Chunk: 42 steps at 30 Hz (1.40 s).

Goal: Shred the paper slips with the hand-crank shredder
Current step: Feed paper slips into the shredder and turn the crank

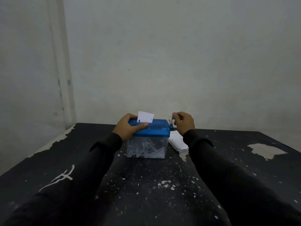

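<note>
On the black, chipped table [146,185], head view: hand-crank shredder [150,129] stands at the far middle, blue lid over a clear bin [146,148] packed with white shreds. One paper slip [145,117] stands upright in the lid slot, partly fed in. Left hand [128,125] grips the lid's left end, thumb along the near edge. Right hand [183,122] pinches the crank handle [171,121] at the shredder's right side; handle blurred. Stack of paper slips [177,141] lies just right of the bin, partly behind the right sleeve.
</note>
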### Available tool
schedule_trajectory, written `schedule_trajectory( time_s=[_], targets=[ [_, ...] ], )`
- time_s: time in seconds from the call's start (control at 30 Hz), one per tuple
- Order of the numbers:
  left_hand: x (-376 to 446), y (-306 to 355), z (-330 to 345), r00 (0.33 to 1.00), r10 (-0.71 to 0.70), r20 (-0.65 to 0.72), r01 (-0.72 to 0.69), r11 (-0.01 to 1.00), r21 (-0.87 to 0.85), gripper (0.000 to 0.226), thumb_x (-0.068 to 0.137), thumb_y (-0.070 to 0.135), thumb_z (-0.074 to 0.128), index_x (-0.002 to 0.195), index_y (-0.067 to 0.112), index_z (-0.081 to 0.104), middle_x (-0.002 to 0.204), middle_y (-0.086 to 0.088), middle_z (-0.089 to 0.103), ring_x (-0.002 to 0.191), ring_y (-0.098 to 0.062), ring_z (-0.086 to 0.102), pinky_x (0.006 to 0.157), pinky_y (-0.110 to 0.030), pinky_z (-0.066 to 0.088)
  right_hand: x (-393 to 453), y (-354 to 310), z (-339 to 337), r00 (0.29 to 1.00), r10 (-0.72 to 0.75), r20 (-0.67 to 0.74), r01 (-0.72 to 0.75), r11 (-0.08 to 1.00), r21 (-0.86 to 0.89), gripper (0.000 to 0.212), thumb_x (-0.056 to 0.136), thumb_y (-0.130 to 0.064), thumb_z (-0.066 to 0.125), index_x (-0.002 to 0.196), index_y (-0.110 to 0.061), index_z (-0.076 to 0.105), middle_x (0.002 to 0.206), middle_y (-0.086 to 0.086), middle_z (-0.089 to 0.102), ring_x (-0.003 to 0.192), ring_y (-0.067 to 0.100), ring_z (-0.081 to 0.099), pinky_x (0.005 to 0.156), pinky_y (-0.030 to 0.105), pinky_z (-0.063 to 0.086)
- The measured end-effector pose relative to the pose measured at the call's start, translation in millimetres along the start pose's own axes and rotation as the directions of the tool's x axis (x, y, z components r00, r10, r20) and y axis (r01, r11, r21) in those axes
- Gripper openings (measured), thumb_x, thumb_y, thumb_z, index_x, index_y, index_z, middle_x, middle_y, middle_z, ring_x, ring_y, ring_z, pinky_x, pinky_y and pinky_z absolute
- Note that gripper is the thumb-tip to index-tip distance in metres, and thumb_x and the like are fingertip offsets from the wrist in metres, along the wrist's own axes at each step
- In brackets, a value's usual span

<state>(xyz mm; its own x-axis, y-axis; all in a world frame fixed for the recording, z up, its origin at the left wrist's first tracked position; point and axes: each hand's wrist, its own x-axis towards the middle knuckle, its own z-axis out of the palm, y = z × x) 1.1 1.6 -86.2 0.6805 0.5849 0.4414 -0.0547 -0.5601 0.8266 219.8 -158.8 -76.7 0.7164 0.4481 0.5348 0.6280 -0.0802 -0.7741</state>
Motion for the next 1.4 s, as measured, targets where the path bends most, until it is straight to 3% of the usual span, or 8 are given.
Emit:
schedule_trajectory(
  time_s=[0.1,0.3,0.47,0.7,0.93,1.1,1.27,1.4],
  targets=[
    [-1,2,2,1.000,-0.009,-0.003,0.009,1.000,-0.029,0.060,0.071,0.048,0.090,0.115,0.018,0.062,0.111,0.005,0.067,0.097,-0.009,0.066,0.072,-0.016,0.052,-1,1,0,0.998,0.030,0.050,-0.029,0.999,-0.027,0.028,0.103,-0.030,0.054,0.089,-0.012,0.070,0.079,0.003,0.068,0.073,0.015,0.063,0.064,0.021,0.047],
    [1,-2,2,1.000,-0.014,0.006,0.015,0.994,-0.106,0.060,0.068,0.042,0.091,0.114,0.017,0.063,0.111,0.001,0.068,0.098,-0.015,0.068,0.070,-0.018,0.055,-11,10,2,0.994,0.091,0.057,-0.089,0.996,-0.028,0.029,0.104,-0.025,0.053,0.085,-0.008,0.067,0.074,0.001,0.064,0.065,0.006,0.057,0.053,0.009,0.039],
    [2,-2,0,1.000,-0.011,0.012,0.012,0.995,-0.100,0.065,0.065,0.047,0.092,0.114,0.017,0.062,0.111,0.001,0.069,0.097,-0.014,0.068,0.070,-0.019,0.056,-5,8,-3,0.987,0.128,0.100,-0.120,0.989,-0.082,0.031,0.102,-0.027,0.055,0.084,-0.007,0.071,0.083,0.010,0.071,0.077,0.022,0.065,0.072,0.033,0.052],
    [5,-6,2,1.000,-0.006,0.016,0.008,0.994,-0.106,0.066,0.064,0.048,0.092,0.114,0.017,0.062,0.111,-0.001,0.068,0.097,-0.014,0.068,0.070,-0.019,0.056,-39,27,8,0.956,0.227,0.186,-0.183,0.957,-0.225,0.037,0.104,-0.020,0.049,0.076,-0.005,0.068,0.074,0.012,0.066,0.068,0.022,0.059,0.068,0.039,0.053],
    [10,-7,-2,0.999,-0.006,0.053,0.011,0.996,-0.086,0.060,0.070,0.038,0.091,0.117,0.013,0.063,0.110,-0.003,0.067,0.095,-0.015,0.067,0.069,-0.016,0.054,-87,25,2,0.986,0.144,0.078,-0.143,0.989,-0.021,0.050,0.105,-0.027,0.048,0.056,-0.016,0.051,0.054,0.000,0.046,0.055,0.014,0.041,0.056,0.032,0.036],
    [13,-10,-3,0.998,0.015,0.063,-0.010,0.997,-0.073,0.081,0.054,0.061,0.090,0.118,0.019,0.065,0.114,0.000,0.065,0.100,-0.014,0.066,0.073,-0.015,0.054,-81,-10,1,0.998,0.040,-0.040,-0.024,0.940,0.341,0.029,0.086,-0.025,0.041,0.058,-0.021,0.044,0.054,-0.014,0.039,0.052,0.009,0.033,0.054,0.026,0.030],
    [18,-13,-5,0.998,0.015,0.057,-0.014,1.000,-0.025,0.077,0.059,0.061,0.092,0.122,0.023,0.066,0.121,0.001,0.062,0.107,-0.014,0.063,0.081,-0.020,0.054,-56,-29,-6,0.995,-0.098,0.003,0.093,0.953,0.288,0.039,0.106,-0.006,0.032,0.076,0.000,0.056,0.068,-0.004,0.054,0.055,-0.002,0.047,0.054,0.013,0.040],
    [19,-14,-6,0.998,0.016,0.059,-0.015,1.000,-0.021,0.081,0.052,0.068,0.088,0.119,0.027,0.067,0.123,0.001,0.062,0.108,-0.014,0.064,0.086,-0.023,0.055,-28,-33,2,0.999,-0.043,0.016,0.037,0.968,0.247,0.039,0.109,-0.032,0.036,0.083,-0.011,0.057,0.074,0.002,0.058,0.063,0.008,0.053,0.060,0.026,0.048]
  ],
)
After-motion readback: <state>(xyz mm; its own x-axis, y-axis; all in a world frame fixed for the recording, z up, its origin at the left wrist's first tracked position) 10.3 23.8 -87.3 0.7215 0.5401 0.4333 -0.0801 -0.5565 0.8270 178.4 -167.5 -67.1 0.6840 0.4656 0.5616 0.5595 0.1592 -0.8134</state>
